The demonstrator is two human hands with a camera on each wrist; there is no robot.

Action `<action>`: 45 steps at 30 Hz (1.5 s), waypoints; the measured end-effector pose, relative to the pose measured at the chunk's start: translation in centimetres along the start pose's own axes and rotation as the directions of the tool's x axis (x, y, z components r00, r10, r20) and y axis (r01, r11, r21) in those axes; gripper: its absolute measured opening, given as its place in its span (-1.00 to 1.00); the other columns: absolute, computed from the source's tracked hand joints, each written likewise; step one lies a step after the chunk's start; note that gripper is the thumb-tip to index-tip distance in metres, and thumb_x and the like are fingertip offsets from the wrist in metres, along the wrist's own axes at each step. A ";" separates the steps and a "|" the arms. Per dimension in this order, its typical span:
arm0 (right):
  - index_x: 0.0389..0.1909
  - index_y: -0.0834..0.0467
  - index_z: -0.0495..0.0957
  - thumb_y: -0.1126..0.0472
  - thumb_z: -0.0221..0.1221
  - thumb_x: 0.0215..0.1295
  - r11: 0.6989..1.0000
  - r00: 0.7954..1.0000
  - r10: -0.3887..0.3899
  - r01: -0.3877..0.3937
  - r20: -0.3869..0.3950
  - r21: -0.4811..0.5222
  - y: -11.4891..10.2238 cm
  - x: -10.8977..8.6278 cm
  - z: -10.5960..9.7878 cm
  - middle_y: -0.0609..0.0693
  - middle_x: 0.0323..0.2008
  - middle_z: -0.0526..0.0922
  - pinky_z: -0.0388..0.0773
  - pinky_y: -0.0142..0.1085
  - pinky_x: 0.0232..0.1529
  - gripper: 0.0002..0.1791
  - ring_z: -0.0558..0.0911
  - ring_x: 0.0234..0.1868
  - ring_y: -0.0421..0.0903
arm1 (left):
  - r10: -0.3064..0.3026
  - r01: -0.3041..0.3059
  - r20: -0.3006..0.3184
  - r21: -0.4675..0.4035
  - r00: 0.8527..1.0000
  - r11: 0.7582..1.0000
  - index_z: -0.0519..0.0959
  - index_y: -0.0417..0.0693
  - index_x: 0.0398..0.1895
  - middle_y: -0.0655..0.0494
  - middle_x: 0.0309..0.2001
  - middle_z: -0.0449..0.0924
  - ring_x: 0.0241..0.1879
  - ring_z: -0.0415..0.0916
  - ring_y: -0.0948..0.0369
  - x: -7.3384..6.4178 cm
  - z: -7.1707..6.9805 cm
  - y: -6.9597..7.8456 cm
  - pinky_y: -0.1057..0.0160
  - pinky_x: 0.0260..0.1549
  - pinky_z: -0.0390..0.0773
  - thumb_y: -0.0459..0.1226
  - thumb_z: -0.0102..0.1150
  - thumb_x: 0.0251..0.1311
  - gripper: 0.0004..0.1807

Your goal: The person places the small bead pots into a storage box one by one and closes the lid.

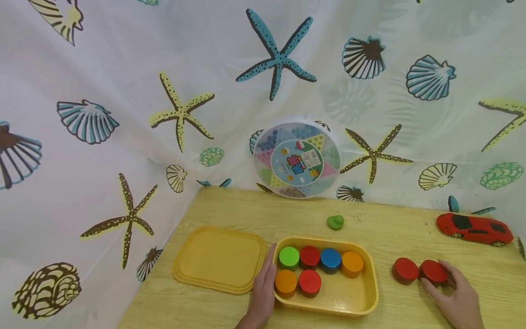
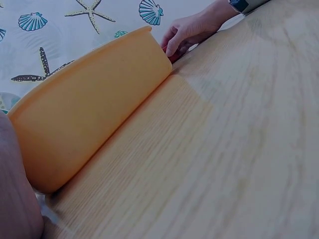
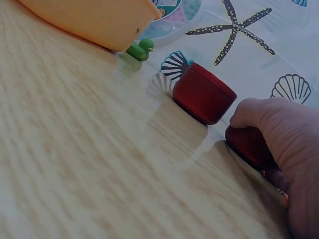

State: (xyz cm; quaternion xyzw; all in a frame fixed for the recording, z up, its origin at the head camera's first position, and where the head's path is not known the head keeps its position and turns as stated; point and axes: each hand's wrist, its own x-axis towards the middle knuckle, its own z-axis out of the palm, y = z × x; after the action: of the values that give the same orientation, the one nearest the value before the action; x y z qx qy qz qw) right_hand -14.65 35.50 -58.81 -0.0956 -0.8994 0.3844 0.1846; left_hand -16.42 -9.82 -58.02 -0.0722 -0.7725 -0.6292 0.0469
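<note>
While the right hand (image 1: 460, 297) pinches it between thumb and fingers, the far red container (image 1: 433, 270) sits on or just above the wooden table (image 1: 160, 306), beside a second red container (image 1: 405, 269). Squat, smooth and hard-looking, it is probably light and stiff, likely plastic, and could slip from a loose pinch; opposite sides of its curved wall seem the best place to take hold. Left of the pair stands a yellow tray (image 1: 347, 297) with six containers: green, red, blue and orange behind, orange and red in front. Along the tray's left side lies the left hand (image 1: 262, 292), its visible fingers straight. Beyond that hand is a flat yellow lid (image 1: 219, 260). Farther back are a small green toy (image 1: 335, 222), a red toy car (image 1: 472, 228) and a round board (image 1: 297, 160), upright against the patterned cloth (image 1: 230, 41).
</note>
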 end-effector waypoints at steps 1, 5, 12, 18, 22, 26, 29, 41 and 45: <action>0.34 0.36 0.48 0.08 0.55 0.16 1.000 1.000 0.013 -0.013 -0.006 -0.005 -0.1 0.0 0.0 0.46 0.13 0.64 0.24 -0.84 -0.23 -0.19 0.24 -0.20 -0.88 | 0.002 -0.002 0.000 0.000 1.000 1.000 0.04 0.25 0.70 0.08 0.67 0.02 0.63 -0.06 0.19 0.0 0.0 0.0 0.46 0.51 -0.14 -0.07 -0.42 0.74 -0.45; 0.29 0.34 0.55 0.05 0.59 0.10 0.995 0.994 0.098 -0.098 -0.048 -0.011 -0.6 0.1 -0.1 0.43 0.08 0.69 0.29 -0.81 -0.29 -0.20 0.29 -0.29 -0.84 | 0.009 -0.009 0.000 0.003 1.000 1.000 0.04 0.25 0.70 0.07 0.67 0.02 0.63 -0.07 0.19 0.0 0.0 0.0 0.47 0.50 -0.14 -0.09 -0.42 0.74 -0.45; 0.22 0.34 0.60 0.11 0.63 0.02 0.984 0.974 0.176 -0.175 -0.145 0.019 -1.6 0.1 -0.2 0.42 0.03 0.71 0.32 -0.81 -0.35 -0.24 0.32 -0.38 -0.80 | 0.007 -0.007 0.004 0.001 1.000 1.000 0.03 0.26 0.70 0.07 0.67 0.02 0.63 -0.08 0.19 0.0 -0.1 0.0 0.46 0.51 -0.15 -0.12 -0.41 0.74 -0.45; 0.18 0.31 0.64 0.12 0.66 -0.04 0.989 0.966 0.149 -0.147 -0.210 0.024 -2.5 0.4 -0.5 0.35 -0.08 0.75 0.32 -0.80 -0.32 -0.25 0.37 -0.42 -0.78 | -0.002 0.002 0.007 -0.002 1.000 1.000 0.03 0.30 0.70 0.08 0.67 0.01 0.63 -0.08 0.20 0.1 -0.2 -0.1 0.47 0.50 -0.15 -0.10 -0.42 0.74 -0.45; 0.16 0.28 0.65 0.11 0.69 -0.09 0.988 0.964 0.153 -0.147 -0.216 0.047 -3.9 0.4 -0.7 0.09 -0.19 0.76 0.37 -0.78 -0.29 -0.24 0.42 -0.40 -0.72 | -0.005 0.005 0.011 -0.007 1.000 1.000 0.02 0.31 0.70 0.09 0.68 0.00 0.63 -0.09 0.20 0.1 -0.2 -0.2 0.48 0.50 -0.15 -0.09 -0.42 0.74 -0.45; 0.13 0.25 0.67 0.13 0.70 -0.13 0.992 0.969 0.117 -0.103 -0.217 0.076 -6.1 0.0 -0.9 -0.26 -0.28 0.67 0.40 -0.78 -0.25 -0.26 0.48 -0.37 -0.64 | -0.008 0.008 0.007 0.001 1.000 1.000 0.02 0.32 0.70 0.11 0.67 0.00 0.63 -0.09 0.19 0.2 -0.2 -0.2 0.41 0.53 -0.15 -0.11 -0.42 0.74 -0.45; 0.08 0.22 0.70 0.19 0.71 -0.16 0.995 0.975 0.047 -0.027 -0.216 0.093 -7.7 -0.2 -0.9 -0.38 -0.31 0.63 0.41 -0.79 -0.19 -0.31 0.53 -0.35 -0.57 | -0.011 0.011 0.004 0.010 1.000 1.000 0.02 0.34 0.70 0.12 0.67 0.00 0.64 -0.09 0.19 0.2 -0.1 -0.3 0.28 0.56 -0.14 -0.10 -0.42 0.74 -0.45; 0.11 0.22 0.66 0.18 0.67 -0.06 0.963 0.966 -0.258 0.260 -0.027 0.077 -12.4 -1.3 1.3 0.13 -0.09 0.78 0.49 -0.74 -0.12 -0.33 0.59 -0.21 -0.54 | -0.008 0.008 0.012 0.003 1.000 1.000 0.00 0.32 0.70 0.12 0.68 -0.01 0.64 -0.10 0.18 0.3 -0.1 -0.3 0.25 0.57 -0.13 -0.09 -0.43 0.74 -0.45; 0.14 0.17 0.63 0.11 0.65 0.00 0.949 0.947 -0.308 0.299 0.093 0.097 -13.9 -1.7 2.2 0.06 -0.03 0.77 0.66 -0.57 -0.19 -0.33 0.70 -0.16 -0.38 | -0.011 0.011 0.014 0.000 1.000 1.000 0.00 0.33 0.70 0.11 0.68 -0.01 0.64 -0.11 0.19 0.2 -0.2 -0.2 0.17 0.58 -0.13 -0.08 -0.43 0.74 -0.45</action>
State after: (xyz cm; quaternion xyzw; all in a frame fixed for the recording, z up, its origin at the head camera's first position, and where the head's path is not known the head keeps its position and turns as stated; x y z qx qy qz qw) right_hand -14.41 23.97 -50.57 0.0723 -0.8955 0.3924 0.1970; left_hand -16.66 -10.02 -58.19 -0.0723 -0.7730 -0.6291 0.0381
